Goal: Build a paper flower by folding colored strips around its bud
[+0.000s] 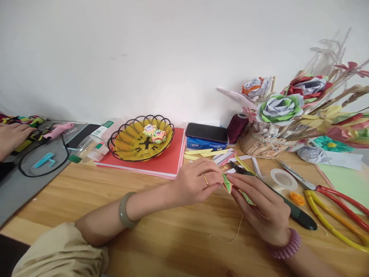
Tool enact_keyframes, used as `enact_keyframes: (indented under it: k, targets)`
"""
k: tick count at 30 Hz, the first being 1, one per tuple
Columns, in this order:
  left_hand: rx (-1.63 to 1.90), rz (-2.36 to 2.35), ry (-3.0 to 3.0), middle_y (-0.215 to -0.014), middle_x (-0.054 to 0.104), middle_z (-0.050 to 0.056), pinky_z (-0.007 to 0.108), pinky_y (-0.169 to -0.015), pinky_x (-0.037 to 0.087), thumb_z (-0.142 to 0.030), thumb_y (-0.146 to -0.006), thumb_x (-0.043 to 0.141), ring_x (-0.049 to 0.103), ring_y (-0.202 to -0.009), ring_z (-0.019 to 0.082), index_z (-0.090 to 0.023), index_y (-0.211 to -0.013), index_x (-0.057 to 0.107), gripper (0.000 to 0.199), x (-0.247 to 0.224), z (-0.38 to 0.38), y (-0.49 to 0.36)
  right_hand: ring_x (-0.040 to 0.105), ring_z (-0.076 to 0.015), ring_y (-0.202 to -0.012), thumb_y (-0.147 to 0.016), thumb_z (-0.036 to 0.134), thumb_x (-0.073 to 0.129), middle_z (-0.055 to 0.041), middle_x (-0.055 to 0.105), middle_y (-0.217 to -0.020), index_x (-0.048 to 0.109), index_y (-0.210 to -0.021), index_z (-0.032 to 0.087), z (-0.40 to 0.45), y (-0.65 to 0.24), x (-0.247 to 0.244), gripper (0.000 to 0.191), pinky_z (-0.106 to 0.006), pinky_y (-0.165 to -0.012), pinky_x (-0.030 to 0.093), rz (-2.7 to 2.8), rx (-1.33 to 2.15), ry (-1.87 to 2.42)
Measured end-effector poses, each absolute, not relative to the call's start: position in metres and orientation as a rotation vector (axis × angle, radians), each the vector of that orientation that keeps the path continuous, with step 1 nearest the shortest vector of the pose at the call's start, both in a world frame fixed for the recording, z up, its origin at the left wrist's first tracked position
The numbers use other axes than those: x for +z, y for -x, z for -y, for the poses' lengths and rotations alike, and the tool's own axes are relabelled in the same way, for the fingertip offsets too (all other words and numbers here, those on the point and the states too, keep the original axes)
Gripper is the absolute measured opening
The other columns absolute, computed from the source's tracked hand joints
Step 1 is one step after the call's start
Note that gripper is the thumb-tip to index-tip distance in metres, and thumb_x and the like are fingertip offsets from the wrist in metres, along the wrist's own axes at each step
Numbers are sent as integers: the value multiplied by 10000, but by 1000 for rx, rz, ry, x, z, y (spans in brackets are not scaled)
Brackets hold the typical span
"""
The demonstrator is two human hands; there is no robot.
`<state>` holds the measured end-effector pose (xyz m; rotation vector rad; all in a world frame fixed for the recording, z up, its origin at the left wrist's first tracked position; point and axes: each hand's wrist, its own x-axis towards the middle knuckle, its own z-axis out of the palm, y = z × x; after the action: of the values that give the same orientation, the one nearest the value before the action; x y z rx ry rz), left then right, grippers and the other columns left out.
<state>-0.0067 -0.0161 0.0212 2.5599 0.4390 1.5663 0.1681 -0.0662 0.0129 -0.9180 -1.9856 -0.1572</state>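
Note:
Between my two hands is a small folded paper piece (pixel 227 184), green with a pale orange edge. My left hand (pixel 197 181), with a ring on one finger, pinches it from the left. My right hand (pixel 263 206) is closed on its other side, and more green paper shows under those fingers. Fingertips hide part of the piece. A thin pale thread (pixel 230 241) hangs below and curls on the wooden table (pixel 161 231). Just behind my hands lie yellow and white paper strips (pixel 201 154) and a dark-handled tool (pixel 300 213), partly covered by my right hand.
A yellow woven basket (pixel 129 148) with paper balls stands on red paper (pixel 173 161). A phone (pixel 206 132) rests on a blue pack (pixel 196 144). Scissors (pixel 328 190), a tape roll (pixel 284 179) and paper flowers (pixel 279 107) are right. Another person's hand (pixel 14 136) is far left.

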Motion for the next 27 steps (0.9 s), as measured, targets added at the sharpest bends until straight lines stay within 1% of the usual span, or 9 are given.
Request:
enact_keyframes:
  k: [5,11,18,22,27]
  targets:
    - [1485,-427,-2469,-735,616,56,273,-691,511,-128,-745,585,588,-734,131,-144,-741,565,25,22,13,8,664,-169,-786,-785,84,582,-55,700,-903,624,-998,223,66,-168,12,258,-293,-711,556,1947,-91,972]
    - [1465,-437,-2483,-748,633,48,276,-726,504,-130,-743,587,596,-759,132,-152,-736,565,32,21,12,8,663,-170,-780,-774,75,595,-61,701,-898,619,-1011,215,66,-168,12,276,-290,-703,554,1954,-123,964]
    - [1568,-457,-2554,-768,618,47,265,-687,506,-134,-749,575,595,-760,131,-158,-746,563,28,18,14,8,668,-176,-778,-752,60,617,-51,702,-895,623,-969,222,66,-168,13,271,-302,-699,558,1939,-164,956]
    - [1592,-418,-2584,-755,619,36,257,-692,513,-122,-745,574,597,-755,122,-162,-744,554,44,18,14,7,664,-169,-775,-750,55,622,-60,700,-874,620,-937,203,67,-169,13,238,-292,-690,555,1948,-171,941]
    - [1695,-367,-2664,-732,628,11,218,-693,525,-59,-741,550,588,-746,103,-161,-701,520,113,17,13,6,663,-166,-770,-739,40,632,-77,697,-873,617,-924,180,67,-168,15,232,-280,-686,553,1968,-212,906]
